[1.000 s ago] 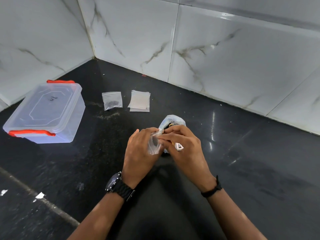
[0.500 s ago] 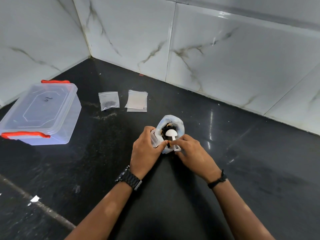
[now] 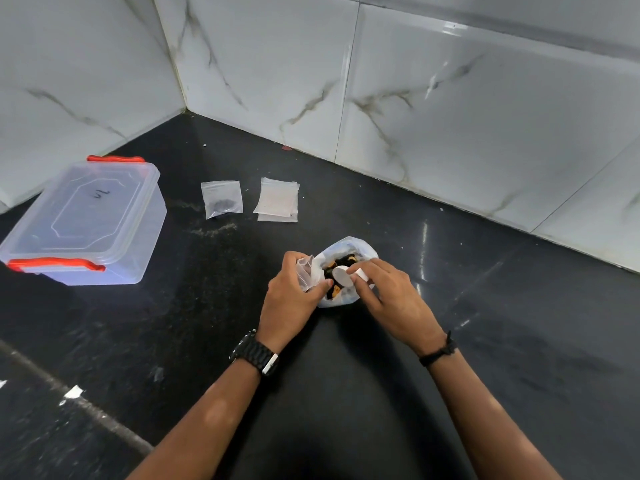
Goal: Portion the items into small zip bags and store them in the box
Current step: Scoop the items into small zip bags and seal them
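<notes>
At the left of the frame we saw a clear box with red clips, its lid on, sitting on the black worktop. Right of it, near the middle top, lay a small zip bag with dark bits inside. Just beside that was a little stack of empty zip bags. White marble tiles stood behind them all. Nothing lay between our hands and the box.

In the middle of the frame sat an open big bag full of dark and orange pieces. Our left hand had its grip curled round a small empty zip bag, touching the big bag's left side. Our right hand pinched the handle of a white scoop, which sat right over the pieces in the big bag. A black watch was on our left wrist and a black band on our right.
</notes>
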